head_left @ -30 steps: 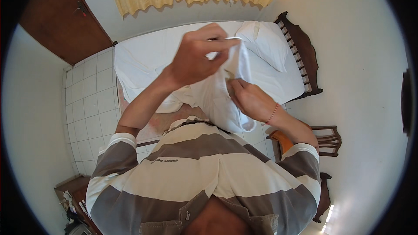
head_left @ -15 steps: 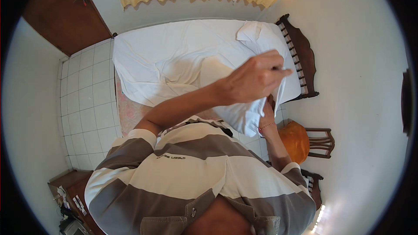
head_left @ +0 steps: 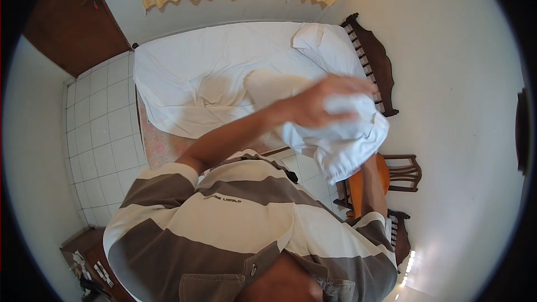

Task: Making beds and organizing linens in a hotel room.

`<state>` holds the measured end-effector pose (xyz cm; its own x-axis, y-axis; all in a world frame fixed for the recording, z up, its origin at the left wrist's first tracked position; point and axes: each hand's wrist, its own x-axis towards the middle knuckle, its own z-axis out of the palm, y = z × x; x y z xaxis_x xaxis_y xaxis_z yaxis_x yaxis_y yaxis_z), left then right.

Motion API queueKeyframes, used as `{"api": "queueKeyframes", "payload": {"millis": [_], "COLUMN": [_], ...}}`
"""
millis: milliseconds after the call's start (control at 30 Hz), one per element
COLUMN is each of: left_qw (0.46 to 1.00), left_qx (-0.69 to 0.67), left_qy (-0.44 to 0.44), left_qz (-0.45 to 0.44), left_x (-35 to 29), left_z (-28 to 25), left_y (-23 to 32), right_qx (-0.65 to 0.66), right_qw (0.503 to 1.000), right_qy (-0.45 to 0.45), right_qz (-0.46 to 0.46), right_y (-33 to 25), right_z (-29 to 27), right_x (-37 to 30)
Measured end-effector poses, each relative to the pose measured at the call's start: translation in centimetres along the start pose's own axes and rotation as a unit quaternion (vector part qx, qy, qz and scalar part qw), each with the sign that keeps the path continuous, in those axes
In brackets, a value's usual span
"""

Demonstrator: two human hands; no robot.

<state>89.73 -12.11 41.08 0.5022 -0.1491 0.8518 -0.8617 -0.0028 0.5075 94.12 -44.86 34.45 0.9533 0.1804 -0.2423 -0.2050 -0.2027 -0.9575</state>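
Observation:
A white pillow [head_left: 271, 86] lies slanting over the near side of the bed, its loose white pillowcase [head_left: 355, 148] hanging off the bed's near edge. Over the upper part of the case, my left hand [head_left: 321, 103] is smeared by motion. Its thumb and fingers look spread apart, with white cloth showing between them. My right forearm [head_left: 373, 182] rises from below into the cloth. The right hand itself is covered by the pillowcase, so its fingers do not show.
The bed [head_left: 201, 50] has a rumpled white sheet, a second pillow [head_left: 327, 45] and a dark wooden headboard [head_left: 377, 64]. A wooden chair [head_left: 403, 173] with an orange cover stands at the right. Brown door [head_left: 70, 17] at far left; a cabinet [head_left: 84, 251] at lower left.
My left hand has gone from a pinch to spread fingers. The pillowcase has swung up and right, now covering my right hand, which showed partly before. The whole view has shifted slightly.

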Motion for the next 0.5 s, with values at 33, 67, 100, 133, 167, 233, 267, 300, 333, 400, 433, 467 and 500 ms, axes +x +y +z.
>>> {"api": "queueKeyframes", "payload": {"millis": [33,67,100,133,167,233,267,300,333,400,433,467,500], "left_qw": [0.995,0.980,0.951,0.911,0.861,0.762,0.670,0.656,0.603,0.552,0.550,0.542,0.532], "left_qx": [0.009,0.036,0.062,0.142,0.111,0.194,0.210,0.157,0.084,0.009,0.008,-0.076,-0.161], "left_qy": [0.078,0.136,0.230,0.329,0.399,0.388,0.348,0.294,0.224,0.247,0.253,0.341,0.415], "left_qz": [-0.062,-0.142,-0.196,-0.204,-0.296,-0.480,-0.621,-0.677,-0.761,-0.796,-0.796,-0.765,-0.720], "left_x": [-1.9,-4.9,-8.1,-11.6,-15.9,-26.0,-30.2,-33.9,-36.7,-40.7,-41.4,-41.9,-42.2], "left_z": [-2.3,-5.7,-8.6,-11.8,-15.3,-19.0,-19.7,-19.9,-19.5,-17.2,-15.8,-14.8,-14.6], "left_y": [-2.1,-4.4,-7.0,-9.9,-12.3,-15.0,-15.7,-15.8,-15.7,-14.5,-14.5,-14.4,-14.1], "right_qx": [-0.052,-0.092,-0.138,-0.183,-0.218,-0.274,-0.295,-0.312,-0.327,-0.354,-0.363,-0.370,-0.372], "right_qw": [0.998,0.994,0.987,0.977,0.968,0.950,0.942,0.935,0.929,0.920,0.917,0.914,0.913], "right_qy": [0.005,0.012,0.018,0.023,0.027,0.031,0.033,0.036,0.035,0.032,0.029,0.025,0.023], "right_qz": [-0.032,-0.058,-0.082,-0.104,-0.120,-0.149,-0.158,-0.163,-0.166,-0.163,-0.162,-0.162,-0.168], "right_y": [-1.6,-3.2,-4.5,-5.9,-7.0,-9.1,-9.9,-10.3,-10.4,-9.9,-9.6,-9.1,-8.8], "right_z": [-0.6,-1.2,-2.1,-3.1,-3.9,-5.6,-6.3,-6.7,-7.0,-7.0,-6.9,-6.7,-6.5], "right_x": [-0.5,-0.9,-2.0,-3.1,-4.3,-6.1,-6.9,-7.6,-8.5,-9.7,-9.9,-10.1,-10.0]}}
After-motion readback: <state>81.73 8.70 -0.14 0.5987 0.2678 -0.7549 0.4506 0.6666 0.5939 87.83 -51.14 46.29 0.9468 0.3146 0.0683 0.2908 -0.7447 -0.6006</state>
